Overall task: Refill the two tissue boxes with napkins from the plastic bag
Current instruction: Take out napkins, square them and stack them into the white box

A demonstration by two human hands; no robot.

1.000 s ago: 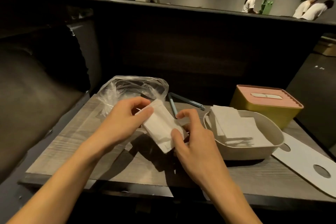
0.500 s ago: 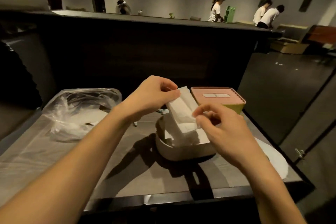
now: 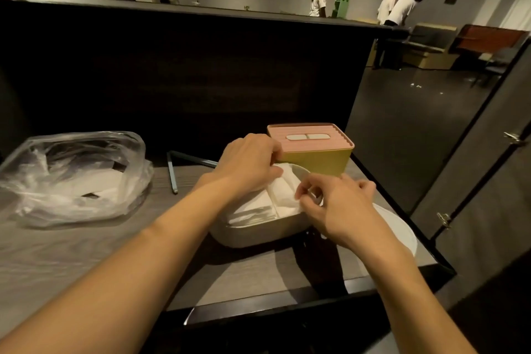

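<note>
Pinching napkins [image 3: 283, 194] over a grey table [image 3: 86, 253], both hands' fingers [image 3: 304, 195] curl in a dim room.

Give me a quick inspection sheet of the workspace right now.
Surface: grey wood-grain table, dim light.
Job's things: open white box holding stacked napkins; closed yellow box with pink lid behind it; plastic bag at left, napkins inside.
Clutter: white lid flat at right; thin metal bar.
Hands: left hand and right hand both pinch a folded napkin over the white box.
Cables: nothing seen.
Surroundings: dark partition; people working in the background.
</note>
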